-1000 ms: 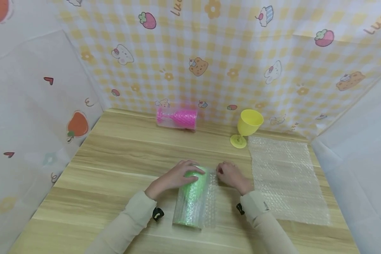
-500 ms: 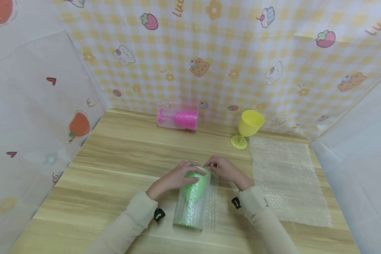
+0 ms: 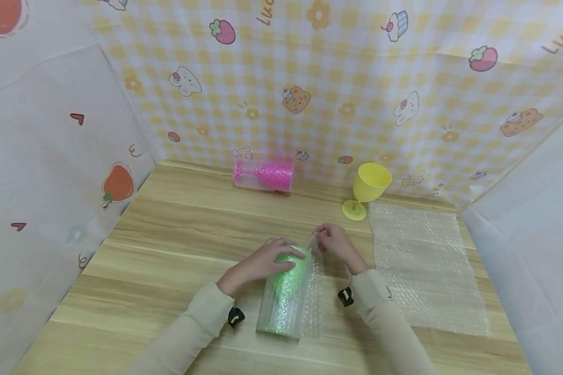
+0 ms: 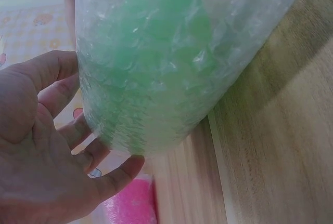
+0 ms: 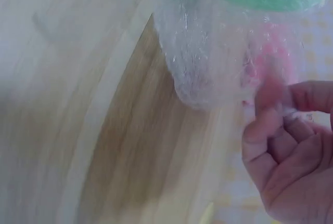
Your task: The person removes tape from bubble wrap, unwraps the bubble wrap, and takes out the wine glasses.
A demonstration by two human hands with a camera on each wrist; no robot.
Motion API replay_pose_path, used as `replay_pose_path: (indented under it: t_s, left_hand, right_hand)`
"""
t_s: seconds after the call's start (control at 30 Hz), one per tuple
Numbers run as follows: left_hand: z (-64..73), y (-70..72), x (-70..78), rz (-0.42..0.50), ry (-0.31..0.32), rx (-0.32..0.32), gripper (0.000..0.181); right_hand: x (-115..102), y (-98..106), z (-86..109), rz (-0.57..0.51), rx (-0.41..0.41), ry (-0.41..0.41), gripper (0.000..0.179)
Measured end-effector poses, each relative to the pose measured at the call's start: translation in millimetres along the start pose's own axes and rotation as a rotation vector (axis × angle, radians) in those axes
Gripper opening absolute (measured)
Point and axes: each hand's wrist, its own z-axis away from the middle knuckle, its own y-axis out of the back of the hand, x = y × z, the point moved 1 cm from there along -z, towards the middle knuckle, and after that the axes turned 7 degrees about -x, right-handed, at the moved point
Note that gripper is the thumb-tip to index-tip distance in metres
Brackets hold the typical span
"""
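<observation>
A green goblet (image 3: 285, 284) lies on the table, rolled in clear bubble wrap (image 3: 313, 307) whose loose edge runs along its right side. Around the far end of the roll, my left hand (image 3: 265, 258) holds it with thumb and fingers spread over the wrap. In the left wrist view, that hand's fingertips (image 4: 136, 162) press against the bubbles. My right hand (image 3: 335, 240) pinches the far corner of the loose edge and lifts it slightly off the table. The right wrist view shows the raised flap (image 5: 200, 63) by the blurred fingertips.
A pink goblet (image 3: 274, 176) in bubble wrap lies by the back cloth. To its right, a yellow goblet (image 3: 371, 183) stands unwrapped. A flat bubble wrap sheet (image 3: 427, 271) covers the table's right side. Cloth walls (image 3: 65, 172) border the wooden table (image 3: 169, 229).
My right hand came left from beside the roll to its far end, took the wrap's loose corner, then drew it slightly right and up. The left hand stays on the roll.
</observation>
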Motion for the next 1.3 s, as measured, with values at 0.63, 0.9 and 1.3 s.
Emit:
replay_pose_path:
  t_s: [0.63, 0.9, 1.3]
  left_hand:
    - [1.2, 0.1, -0.4, 0.011, -0.016, 0.004, 0.029]
    - [3.4, -1.4, -2.5, 0.030, -0.024, 0.010, 0.029]
    - [5.9, -4.1, -9.2, 0.064, -0.047, 0.031, 0.030]
  right_hand:
    - [7.6, -16.4, -11.3, -0.011, 0.168, -0.041, 0.022]
    - [9.8, -14.9, -9.3, 0.090, 0.087, -0.010, 0.014]
    - [8.9, -17.9, 1.3, 0.294, -0.067, 0.147, 0.051]
